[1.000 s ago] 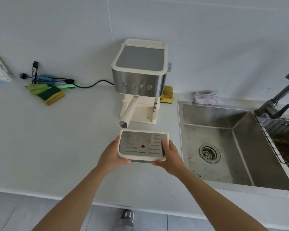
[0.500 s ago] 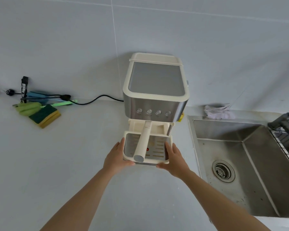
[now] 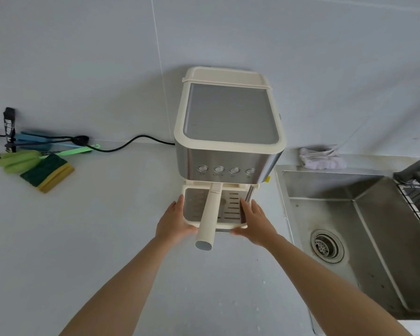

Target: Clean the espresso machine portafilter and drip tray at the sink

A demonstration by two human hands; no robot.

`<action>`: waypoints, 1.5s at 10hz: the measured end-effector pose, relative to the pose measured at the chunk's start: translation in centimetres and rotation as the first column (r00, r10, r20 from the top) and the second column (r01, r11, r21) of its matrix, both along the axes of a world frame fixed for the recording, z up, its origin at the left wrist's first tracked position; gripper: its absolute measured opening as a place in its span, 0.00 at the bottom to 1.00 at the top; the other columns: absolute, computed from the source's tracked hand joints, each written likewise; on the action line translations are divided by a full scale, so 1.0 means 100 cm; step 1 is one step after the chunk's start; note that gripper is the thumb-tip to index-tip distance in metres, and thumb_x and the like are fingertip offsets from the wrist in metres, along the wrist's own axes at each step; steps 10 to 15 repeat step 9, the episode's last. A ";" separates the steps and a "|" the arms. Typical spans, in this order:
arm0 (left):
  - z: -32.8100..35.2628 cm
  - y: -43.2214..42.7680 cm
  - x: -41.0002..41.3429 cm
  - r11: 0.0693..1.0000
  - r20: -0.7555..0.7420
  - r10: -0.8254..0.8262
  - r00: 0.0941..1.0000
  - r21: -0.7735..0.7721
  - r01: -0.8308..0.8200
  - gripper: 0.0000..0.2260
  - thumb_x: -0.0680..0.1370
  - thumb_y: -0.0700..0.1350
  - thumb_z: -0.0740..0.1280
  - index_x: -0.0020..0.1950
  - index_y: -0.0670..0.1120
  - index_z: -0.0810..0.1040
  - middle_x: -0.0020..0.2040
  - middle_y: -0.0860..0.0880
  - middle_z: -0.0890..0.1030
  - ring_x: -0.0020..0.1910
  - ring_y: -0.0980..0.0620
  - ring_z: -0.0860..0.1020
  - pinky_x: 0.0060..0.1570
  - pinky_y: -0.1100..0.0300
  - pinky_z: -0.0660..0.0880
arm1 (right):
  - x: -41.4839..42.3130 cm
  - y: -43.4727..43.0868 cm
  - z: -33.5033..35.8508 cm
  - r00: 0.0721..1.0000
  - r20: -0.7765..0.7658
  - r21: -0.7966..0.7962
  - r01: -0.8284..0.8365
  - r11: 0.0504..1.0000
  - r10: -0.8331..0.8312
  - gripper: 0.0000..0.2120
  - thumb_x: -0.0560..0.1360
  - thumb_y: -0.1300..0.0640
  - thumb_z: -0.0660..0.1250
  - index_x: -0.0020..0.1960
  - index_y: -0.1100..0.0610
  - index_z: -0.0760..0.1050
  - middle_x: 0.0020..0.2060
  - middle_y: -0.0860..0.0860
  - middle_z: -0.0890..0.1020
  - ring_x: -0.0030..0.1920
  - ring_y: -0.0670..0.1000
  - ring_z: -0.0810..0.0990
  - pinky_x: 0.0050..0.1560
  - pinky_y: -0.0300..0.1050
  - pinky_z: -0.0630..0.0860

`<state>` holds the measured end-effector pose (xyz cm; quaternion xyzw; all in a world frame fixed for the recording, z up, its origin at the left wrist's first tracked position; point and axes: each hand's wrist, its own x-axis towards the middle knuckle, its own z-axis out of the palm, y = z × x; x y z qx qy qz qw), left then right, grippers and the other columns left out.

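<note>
tray: the tray (image 3: 230,207) sits at the machine's (image 3: 228,112) foot, with its back edge under the front panel. I can't tell if it's fully seated.

hands: they're apart, one on each side of the tray. Your left hand (image 3: 174,223) grips its left side and your right hand (image 3: 256,221) its right, fingers along the walls and thumbs at the front corners.

portafilter: the portafilter (image 3: 207,219) is locked in the machine. Its handle points straight at you, runs over the middle of the tray and ends between your wrists.

axis: the tray can only slide front to back, along the same line as that handle, so I'd keep it level and low.

sink: the sink (image 3: 378,229) is right of the machine, so your right hand is the nearer one.

watch out: if you lift the front, I reckon the tray hits the handle.
</note>
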<state>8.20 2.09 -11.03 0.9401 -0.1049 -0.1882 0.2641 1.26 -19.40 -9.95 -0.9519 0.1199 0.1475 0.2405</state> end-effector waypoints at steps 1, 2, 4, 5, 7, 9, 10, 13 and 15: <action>0.002 -0.003 0.009 1.000 0.009 -0.004 1.000 0.005 0.004 0.45 0.68 0.53 0.72 0.76 0.47 0.49 0.67 0.47 0.68 0.65 0.48 0.69 0.56 0.53 0.71 | 0.008 -0.003 0.001 1.000 -0.020 -0.029 -0.012 1.000 0.012 0.44 0.70 0.45 0.69 0.75 0.55 0.47 0.72 0.54 0.56 0.73 0.54 0.54 0.70 0.51 0.62; 0.005 -0.007 0.022 1.000 0.002 -0.007 1.000 0.020 0.007 0.46 0.67 0.52 0.73 0.76 0.47 0.49 0.66 0.46 0.69 0.65 0.47 0.68 0.56 0.54 0.70 | 0.018 -0.006 0.002 1.000 -0.025 -0.046 -0.017 0.999 0.016 0.45 0.71 0.45 0.68 0.76 0.55 0.44 0.74 0.54 0.53 0.74 0.54 0.51 0.72 0.51 0.57; 0.003 -0.012 0.031 0.995 0.022 -0.018 1.000 0.094 0.016 0.46 0.67 0.54 0.73 0.75 0.47 0.49 0.65 0.46 0.70 0.65 0.47 0.68 0.56 0.53 0.71 | 0.029 -0.008 -0.002 1.000 -0.029 -0.049 -0.011 0.999 0.009 0.45 0.71 0.45 0.68 0.76 0.55 0.44 0.74 0.55 0.53 0.75 0.55 0.51 0.73 0.53 0.59; 0.001 -0.011 0.030 0.994 0.029 -0.018 0.999 0.107 0.015 0.45 0.67 0.54 0.73 0.75 0.47 0.49 0.66 0.46 0.71 0.66 0.46 0.67 0.57 0.52 0.70 | 0.028 -0.010 -0.005 0.999 -0.029 -0.058 -0.017 0.998 0.016 0.45 0.71 0.44 0.68 0.76 0.54 0.44 0.75 0.55 0.52 0.75 0.55 0.51 0.73 0.53 0.59; 0.008 -0.014 0.024 0.981 0.052 -0.069 0.996 0.184 0.058 0.42 0.71 0.52 0.70 0.75 0.43 0.48 0.67 0.44 0.69 0.67 0.43 0.65 0.61 0.50 0.69 | 0.024 -0.010 -0.002 1.000 0.002 -0.084 -0.027 0.996 0.027 0.46 0.70 0.42 0.68 0.76 0.56 0.44 0.75 0.55 0.53 0.75 0.55 0.51 0.73 0.53 0.58; 0.019 -0.004 -0.002 0.959 0.156 -0.129 0.979 0.270 0.083 0.38 0.74 0.49 0.66 0.75 0.42 0.46 0.74 0.43 0.59 0.72 0.44 0.59 0.65 0.50 0.64 | 0.003 -0.011 0.004 0.999 -0.007 -0.089 -0.031 0.996 0.031 0.48 0.72 0.39 0.64 0.75 0.54 0.35 0.76 0.57 0.42 0.76 0.57 0.41 0.75 0.54 0.47; 0.019 -0.004 -0.002 0.959 0.156 -0.129 0.979 0.270 0.083 0.38 0.74 0.49 0.66 0.75 0.42 0.46 0.74 0.43 0.59 0.72 0.44 0.59 0.65 0.50 0.64 | 0.003 -0.011 0.004 0.999 -0.007 -0.089 -0.031 0.996 0.031 0.48 0.72 0.39 0.64 0.75 0.54 0.35 0.76 0.57 0.42 0.76 0.57 0.41 0.75 0.54 0.47; 0.019 -0.004 -0.002 0.959 0.156 -0.129 0.979 0.270 0.083 0.38 0.74 0.49 0.66 0.75 0.42 0.46 0.74 0.43 0.59 0.72 0.44 0.59 0.65 0.50 0.64 | 0.003 -0.011 0.004 0.999 -0.007 -0.089 -0.031 0.996 0.031 0.48 0.72 0.39 0.64 0.75 0.54 0.35 0.76 0.57 0.42 0.76 0.57 0.41 0.75 0.54 0.47; 0.019 -0.004 -0.002 0.959 0.156 -0.129 0.979 0.270 0.083 0.38 0.74 0.49 0.66 0.75 0.42 0.46 0.74 0.43 0.59 0.72 0.44 0.59 0.65 0.50 0.64 | 0.003 -0.011 0.004 0.999 -0.007 -0.089 -0.031 0.996 0.031 0.48 0.72 0.39 0.64 0.75 0.54 0.35 0.76 0.57 0.42 0.76 0.57 0.41 0.75 0.54 0.47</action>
